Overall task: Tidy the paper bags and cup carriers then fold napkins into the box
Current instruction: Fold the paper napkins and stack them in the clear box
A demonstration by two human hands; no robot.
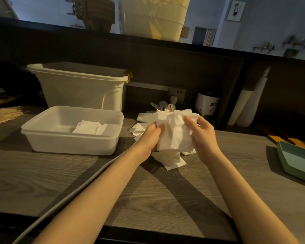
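Above the wooden counter [165, 199], a white napkin [176, 132] is hanging crumpled between both hands, held clear of the surface. The left hand [151, 138] is gripping its left edge, thumb curled over the front of the paper, while the right hand [203, 136] is pinching its upper right part with fingers curled around the sheet. Beneath and behind the held napkin, a loose pile of napkins [167, 159] is lying on the counter, some spreading toward the far side. To the left of the hands, a shallow white plastic box [69, 143] is sitting on the counter with a few folded napkins [89, 127] lying flat inside it. Behind that box, a taller white bin [77, 88] is standing against the dark back panel. A grey cable [74, 194] is running across the counter under the left forearm. A green tray [299, 161] is lying at the right edge, and a white canister [207, 104] is standing beyond the pile.
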